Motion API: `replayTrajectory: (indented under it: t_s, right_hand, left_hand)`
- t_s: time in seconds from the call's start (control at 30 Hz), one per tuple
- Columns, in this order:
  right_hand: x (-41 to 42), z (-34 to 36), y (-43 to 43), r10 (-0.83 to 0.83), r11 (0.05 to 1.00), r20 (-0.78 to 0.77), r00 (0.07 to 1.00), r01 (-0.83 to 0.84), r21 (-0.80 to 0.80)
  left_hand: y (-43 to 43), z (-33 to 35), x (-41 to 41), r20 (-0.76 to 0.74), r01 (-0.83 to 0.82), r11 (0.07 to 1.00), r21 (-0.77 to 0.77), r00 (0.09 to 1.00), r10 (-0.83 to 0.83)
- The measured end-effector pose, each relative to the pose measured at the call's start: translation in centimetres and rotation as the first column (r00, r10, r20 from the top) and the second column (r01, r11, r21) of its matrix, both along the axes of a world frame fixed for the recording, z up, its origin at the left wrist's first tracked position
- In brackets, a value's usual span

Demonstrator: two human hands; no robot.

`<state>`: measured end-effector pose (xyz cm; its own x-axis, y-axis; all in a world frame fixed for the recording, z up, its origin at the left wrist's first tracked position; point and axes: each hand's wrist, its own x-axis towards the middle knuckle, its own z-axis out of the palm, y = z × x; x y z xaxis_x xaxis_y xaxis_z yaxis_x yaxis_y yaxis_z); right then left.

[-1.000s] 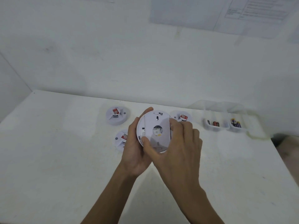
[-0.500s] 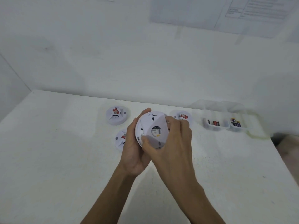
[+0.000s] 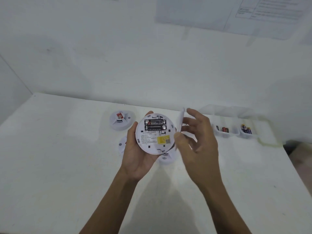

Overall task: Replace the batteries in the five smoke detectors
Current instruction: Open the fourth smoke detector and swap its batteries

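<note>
My left hand (image 3: 136, 152) grips a round white smoke detector (image 3: 154, 140), its back turned up. Black batteries (image 3: 155, 125) lie in its exposed compartment above a yellow label. My right hand (image 3: 195, 141) holds the detector's white back cover (image 3: 180, 122) edge-on just to the right, pinched between thumb and fingers. Other white detectors sit on the table: one at the back left (image 3: 120, 122), one partly hidden behind my left hand (image 3: 122, 144), one under the held detector (image 3: 166, 157).
The white table (image 3: 59, 166) meets a white wall at the back. Clear plastic trays at the back right hold batteries: red and black ones (image 3: 223, 130), blue ones (image 3: 246, 130). The table's right edge (image 3: 295, 166) drops off to a dark floor.
My right hand has lifted the back cover off the detector and moved it to the right. The battery compartment now shows. The left hand still holds the detector.
</note>
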<state>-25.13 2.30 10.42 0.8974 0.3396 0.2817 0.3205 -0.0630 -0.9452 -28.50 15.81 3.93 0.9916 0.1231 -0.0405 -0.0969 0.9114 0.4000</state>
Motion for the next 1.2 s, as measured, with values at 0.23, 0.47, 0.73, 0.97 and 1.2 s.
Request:
replayTrajectory:
  t_s: [0.23, 0.47, 0.73, 0.97, 1.2]
  right_hand:
    - [3.9, -4.1, -4.7, 0.119, 0.948, -0.503, 0.856, 0.053, 0.314]
    - [6.1, -12.3, -8.6, -0.278, 0.913, -0.353, 0.893, 0.132, -0.386]
    - [7.0, -16.7, -9.7, -0.363, 0.688, -0.118, 0.924, 0.181, -0.702]
    - [7.0, -14.4, -9.5, -0.272, 0.477, 0.153, 0.95, 0.271, -0.836]
    - [5.3, -5.0, -6.7, -0.152, 0.906, 0.367, 0.918, 0.277, -0.32]
  left_hand:
    - [-0.1, -0.3, 0.8, 0.008, 0.092, 0.996, -0.008, 0.996, -0.092]
    - [-1.6, -0.3, 1.7, 0.011, 0.13, 0.991, -0.019, 0.992, -0.13]
    - [-3.1, -0.3, 2.1, 0.0, 0.143, 0.989, -0.042, 0.99, -0.143]
    - [-3.7, -0.4, 2.0, 0.035, 0.17, 0.984, -0.057, 0.985, -0.169]
    - [-3.9, -0.1, 1.8, 0.048, 0.158, 0.987, -0.012, 0.986, -0.158]
